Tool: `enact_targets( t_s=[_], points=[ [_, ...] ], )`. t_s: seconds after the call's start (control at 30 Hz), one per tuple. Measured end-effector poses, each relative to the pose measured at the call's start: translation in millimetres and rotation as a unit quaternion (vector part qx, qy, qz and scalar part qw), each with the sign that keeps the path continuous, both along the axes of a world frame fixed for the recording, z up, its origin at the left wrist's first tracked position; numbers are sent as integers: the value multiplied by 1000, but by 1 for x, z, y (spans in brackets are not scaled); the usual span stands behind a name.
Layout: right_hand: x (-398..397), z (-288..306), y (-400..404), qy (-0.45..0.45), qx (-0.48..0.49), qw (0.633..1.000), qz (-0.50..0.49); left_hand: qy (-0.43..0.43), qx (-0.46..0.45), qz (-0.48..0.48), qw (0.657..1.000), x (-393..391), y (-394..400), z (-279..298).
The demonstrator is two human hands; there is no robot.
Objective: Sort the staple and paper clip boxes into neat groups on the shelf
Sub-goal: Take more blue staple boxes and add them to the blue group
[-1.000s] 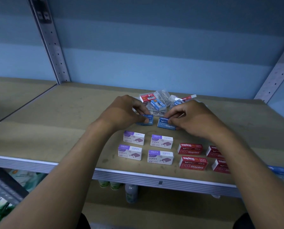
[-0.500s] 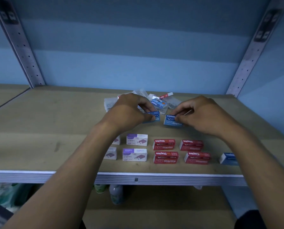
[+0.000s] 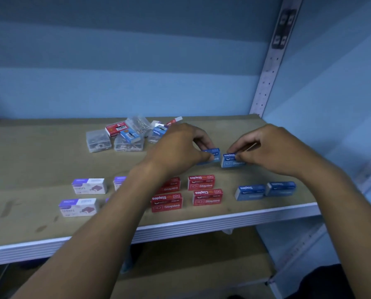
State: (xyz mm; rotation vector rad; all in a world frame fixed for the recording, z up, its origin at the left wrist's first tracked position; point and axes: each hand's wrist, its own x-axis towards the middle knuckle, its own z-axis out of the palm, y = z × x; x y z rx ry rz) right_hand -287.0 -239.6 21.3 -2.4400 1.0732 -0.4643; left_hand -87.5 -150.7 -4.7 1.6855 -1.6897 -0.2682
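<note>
On the wooden shelf (image 3: 40,160), both of the person's hands work side by side toward the right end. The left hand (image 3: 178,152) pinches a blue staple box (image 3: 213,153) between thumb and fingers, its knuckles covering the box's left part. The right hand (image 3: 273,149) pinches a second blue staple box (image 3: 232,161) by its top edge, the word "Staples" reading upside down on its lid. The two held boxes sit just beside each other, a narrow gap between them, and whether they rest on the board or hang slightly above it cannot be told.

Nearer the shelf's front edge lie the sorted groups. At the right, two more blue boxes (image 3: 264,190) lie end to end, touching. Left of them, four red staple boxes (image 3: 204,190) form two rows of two, the back left one partly hidden by the left forearm. Further left are white and purple staple boxes (image 3: 87,186); two show whole, and others peek out from behind the arm.

At the back, near the wall, sits an unsorted heap (image 3: 128,134): clear plastic paper clip boxes (image 3: 98,140), a red box (image 3: 116,128) and small blue boxes (image 3: 130,135) tumbled on top of them at angles. A perforated metal upright (image 3: 271,61) rises at the shelf's back right corner.
</note>
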Motion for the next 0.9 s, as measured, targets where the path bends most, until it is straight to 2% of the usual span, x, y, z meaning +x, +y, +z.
enact_targets(
  t_s=[0.2,0.5,0.9],
  points=[
    [-33,0,-7,13,-1,999,-41,-10,11,-29,999,-30,-15,-3],
    [-61,-7,-11,33,13,996,-76,-4,79,-68,994,-55,-23,-6],
    [-69,-14,-16,40,48,994,-88,-14,78,-74,994,-63,-26,-12]
  ],
)
